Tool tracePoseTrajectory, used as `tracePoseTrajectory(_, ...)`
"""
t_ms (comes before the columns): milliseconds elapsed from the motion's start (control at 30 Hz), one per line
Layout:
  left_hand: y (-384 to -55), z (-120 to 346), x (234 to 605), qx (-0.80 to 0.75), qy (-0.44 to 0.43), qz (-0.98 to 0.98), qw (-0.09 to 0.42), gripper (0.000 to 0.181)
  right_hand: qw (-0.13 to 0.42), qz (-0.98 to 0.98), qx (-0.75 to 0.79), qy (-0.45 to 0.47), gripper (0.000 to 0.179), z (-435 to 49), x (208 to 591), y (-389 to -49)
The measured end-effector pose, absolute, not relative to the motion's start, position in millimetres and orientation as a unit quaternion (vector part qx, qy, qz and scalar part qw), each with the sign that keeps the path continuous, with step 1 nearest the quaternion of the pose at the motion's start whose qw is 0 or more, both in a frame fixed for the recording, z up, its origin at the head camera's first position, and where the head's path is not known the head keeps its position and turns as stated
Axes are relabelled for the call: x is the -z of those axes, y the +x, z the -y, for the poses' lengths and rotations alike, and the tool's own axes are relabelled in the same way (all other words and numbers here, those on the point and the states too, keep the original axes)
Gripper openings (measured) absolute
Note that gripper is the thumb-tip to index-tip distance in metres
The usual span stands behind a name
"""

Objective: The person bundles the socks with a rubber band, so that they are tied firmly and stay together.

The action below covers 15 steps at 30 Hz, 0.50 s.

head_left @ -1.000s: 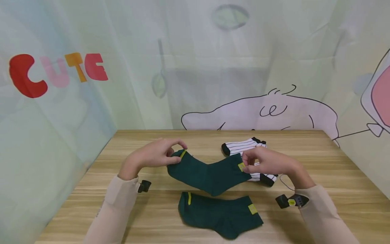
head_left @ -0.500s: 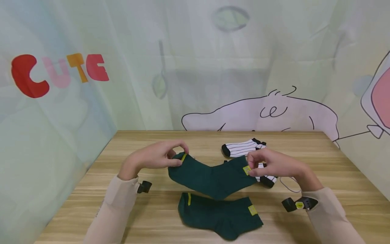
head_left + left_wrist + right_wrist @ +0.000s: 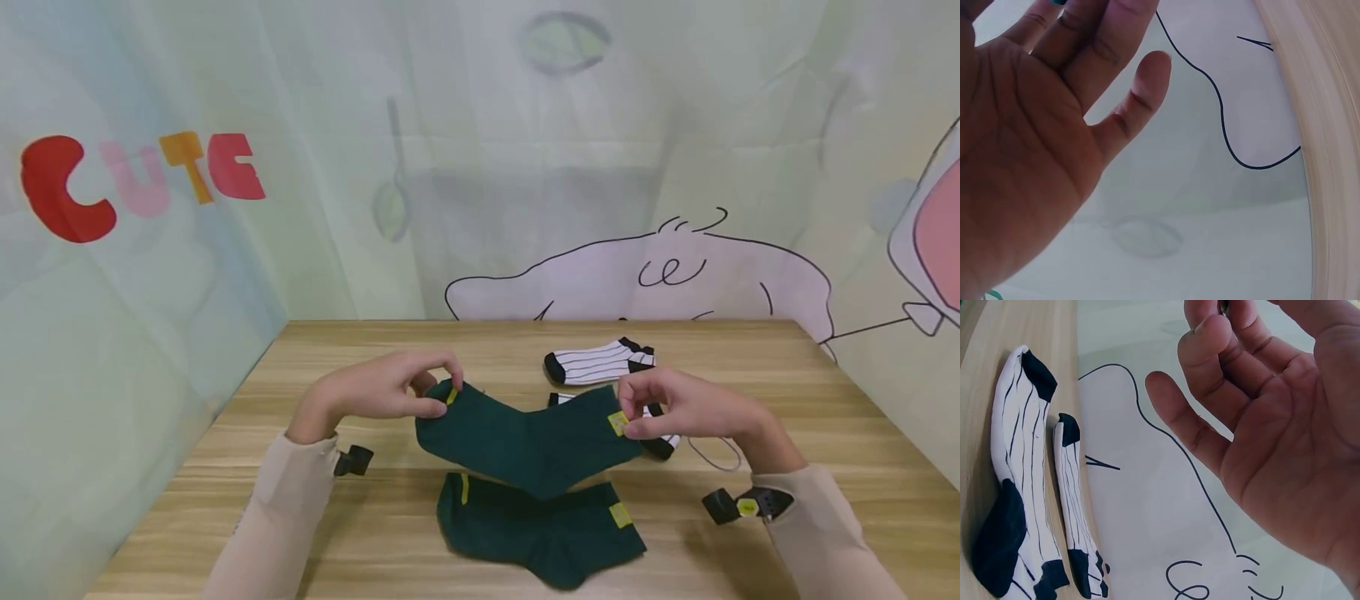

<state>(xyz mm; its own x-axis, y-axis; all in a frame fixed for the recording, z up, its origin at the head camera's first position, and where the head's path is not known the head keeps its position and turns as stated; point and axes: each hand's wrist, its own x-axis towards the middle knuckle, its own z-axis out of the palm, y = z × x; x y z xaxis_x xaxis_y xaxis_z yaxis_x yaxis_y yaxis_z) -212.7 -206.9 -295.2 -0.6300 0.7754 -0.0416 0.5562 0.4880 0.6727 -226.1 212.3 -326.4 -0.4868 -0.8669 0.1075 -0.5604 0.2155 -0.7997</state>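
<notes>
A dark green sock is stretched between both hands above the table. My left hand pinches its toe end by the yellow stripe, between thumb and forefinger. At the cuff, beside a yellow label, my right hand pinches the other end. Just in front lies a matching green sock, flat on the table, its top edge partly overlapped by the held one. In the left wrist view the left palm shows with the little finger extended; the right palm shows likewise in the right wrist view.
Behind the held sock lie two white striped socks with black toes and heels, the far sock and a nearer sock, partly hidden in the head view. A printed curtain stands beyond the wooden table.
My right hand has moved a little to the right and down, drawing the cuff along and straightening the held sock. The left hand has sunk slightly. The lower green sock has stayed put.
</notes>
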Motion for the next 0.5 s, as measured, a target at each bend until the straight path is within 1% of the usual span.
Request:
tracePoseTrajectory(233,-211.2,206.7,296.1,-0.319,0.406,-0.837,0.180,0.027,0.206,-0.744,0.425,-0.473,0.018,-212.7,328.1,-228.1)
tracePoseTrajectory(500,-212.6,204.7,297.4,-0.308,0.415,-0.834,0.194,0.025,0.250,-0.710,0.466,-0.465,0.042,-211.2,331.7,-225.0)
